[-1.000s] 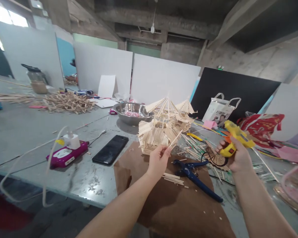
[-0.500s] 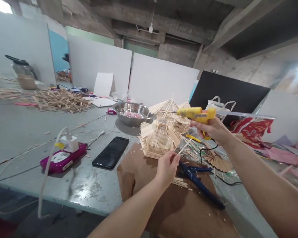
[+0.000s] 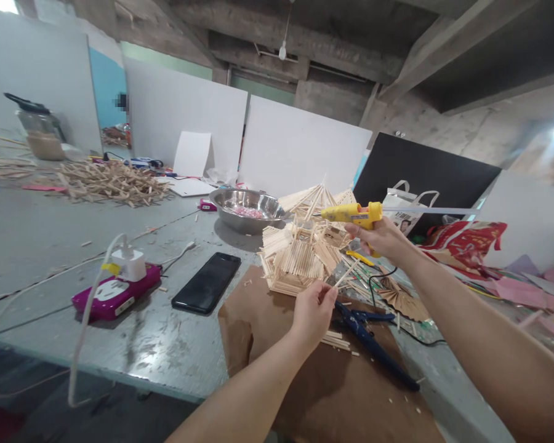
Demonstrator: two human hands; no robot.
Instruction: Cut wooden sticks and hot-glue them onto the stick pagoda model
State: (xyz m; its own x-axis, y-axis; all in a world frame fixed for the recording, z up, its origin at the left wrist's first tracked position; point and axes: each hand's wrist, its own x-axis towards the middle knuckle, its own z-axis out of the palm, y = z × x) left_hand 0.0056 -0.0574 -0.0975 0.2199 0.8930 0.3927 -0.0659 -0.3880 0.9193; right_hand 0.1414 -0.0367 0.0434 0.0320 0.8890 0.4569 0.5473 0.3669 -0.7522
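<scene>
Near the middle of the table (image 3: 175, 354), a small house of wooden sticks (image 3: 300, 261) is standing at the far end of a brown sheet (image 3: 346, 400). Just to its near right, the left hand (image 3: 313, 312) is pinching a thin stick (image 3: 348, 272) between thumb and fingers, the free end pointing far and right. The right hand (image 3: 382, 239) is grasping a yellow glue gun (image 3: 351, 213) by its handle, above and to the right of the house. Its nozzle is pointing left, overlapping the roof in this view; whether they are touching, one cannot tell. A clear glue stick (image 3: 436, 210) is jutting from its back.

On the sheet, blue pliers (image 3: 378, 349) are lying right of the left hand, with short sticks (image 3: 336, 340) beside them. A black phone (image 3: 207, 283) is lying left of the house, and farther left a purple power strip (image 3: 115, 294) is holding a white plug (image 3: 130, 264). Beyond, a metal bowl (image 3: 252, 223) is sitting behind the house, while a heap of wood pieces (image 3: 115, 183) is spreading at the far left. At the far right, a red bag (image 3: 466, 245) is slumping near a white bag (image 3: 401, 206).
</scene>
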